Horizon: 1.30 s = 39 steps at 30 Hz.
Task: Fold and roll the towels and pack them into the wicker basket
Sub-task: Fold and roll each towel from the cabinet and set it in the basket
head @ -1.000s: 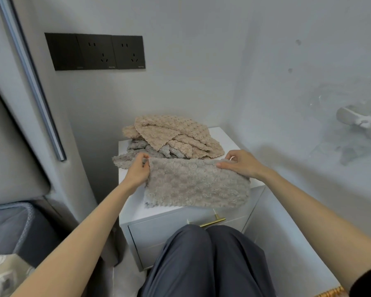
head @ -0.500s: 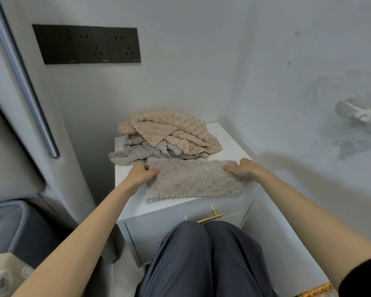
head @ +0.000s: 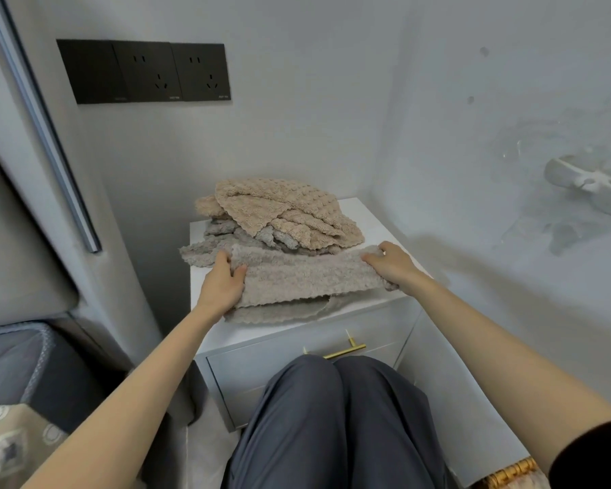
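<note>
Both hands grip the grey towel (head: 307, 277) at its short ends: the left hand (head: 223, 284) pinches the left end between thumb and fingers, and the right hand (head: 392, 266) is closed over the right end. The towel lies folded lengthwise on the front of the white table (head: 374, 220), one layer resting on another, whose edge peeks out below. It looks soft, light and limp, so it will likely sag unless held by both ends or corners; a firm pinch should serve. A corner of the wicker basket (head: 508, 472) shows nearest, by the right arm. Just behind the towel, touching it, sits a loose pile of towels (head: 279, 217), beige over grey, crowding the table. Beyond, wall sockets (head: 145, 72).
</note>
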### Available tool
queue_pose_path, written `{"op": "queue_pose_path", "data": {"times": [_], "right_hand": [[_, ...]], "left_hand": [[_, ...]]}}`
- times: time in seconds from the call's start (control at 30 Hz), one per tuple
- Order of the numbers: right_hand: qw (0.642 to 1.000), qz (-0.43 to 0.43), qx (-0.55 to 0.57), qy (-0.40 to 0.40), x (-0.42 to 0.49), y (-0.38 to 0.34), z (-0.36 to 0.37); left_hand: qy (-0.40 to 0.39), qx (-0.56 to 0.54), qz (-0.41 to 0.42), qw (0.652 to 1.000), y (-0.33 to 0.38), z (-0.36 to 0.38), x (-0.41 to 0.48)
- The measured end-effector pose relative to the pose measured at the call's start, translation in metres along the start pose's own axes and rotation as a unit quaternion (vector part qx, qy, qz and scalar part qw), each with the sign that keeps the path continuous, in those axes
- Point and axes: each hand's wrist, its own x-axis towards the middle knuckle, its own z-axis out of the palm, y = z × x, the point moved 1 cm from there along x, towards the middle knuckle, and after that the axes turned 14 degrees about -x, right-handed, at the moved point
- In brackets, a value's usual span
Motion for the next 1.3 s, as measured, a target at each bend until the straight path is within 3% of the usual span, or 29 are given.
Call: {"op": "queue_pose_path", "data": {"times": [0.1,0.23,0.33,0.4,0.47,0.53,0.6,0.67,0.77,0.87,1.1,1.3], "right_hand": [[0.999,0.002,-0.05,0.02,0.002,0.004,0.007],[0.999,0.001,0.044,0.007,0.006,0.006,0.014],[0.994,-0.031,0.009,0.102,0.002,0.003,0.008],[0.986,-0.061,-0.057,0.146,-0.002,-0.002,0.002],[0.987,-0.064,-0.109,0.103,-0.005,-0.008,-0.005],[0.99,-0.039,-0.131,-0.021,-0.008,-0.011,-0.011],[0.975,0.003,-0.172,-0.143,-0.017,-0.01,-0.015],[0.969,0.004,-0.184,-0.167,-0.018,-0.006,-0.016],[0.989,-0.038,-0.084,-0.114,-0.02,-0.009,-0.02],[0.993,-0.02,0.058,-0.098,-0.02,-0.015,-0.025],[0.987,0.066,0.001,-0.145,-0.033,-0.002,-0.012],[0.993,0.035,0.105,-0.043,-0.026,0.004,-0.016]], "left_hand": [[-0.001,0.092,0.014,0.996,-0.011,-0.004,-0.006],[0.006,0.134,0.01,0.991,-0.012,-0.006,-0.015],[0.063,0.235,0.101,0.965,-0.006,0.002,-0.023],[0.042,0.257,0.182,0.948,0.003,0.01,-0.026],[-0.068,0.235,0.206,0.947,0.009,0.021,-0.027],[-0.168,0.23,0.206,0.936,0.011,0.033,-0.03],[-0.21,0.231,0.2,0.929,0.011,0.041,-0.034],[-0.224,0.242,0.192,0.924,0.008,0.047,-0.037],[-0.223,0.254,0.193,0.921,0.007,0.05,-0.039],[-0.215,0.27,0.193,0.919,0.008,0.053,-0.041],[-0.137,0.309,0.209,0.918,0.008,0.065,-0.044],[-0.089,0.233,0.188,0.95,0.018,0.066,-0.041]]}}
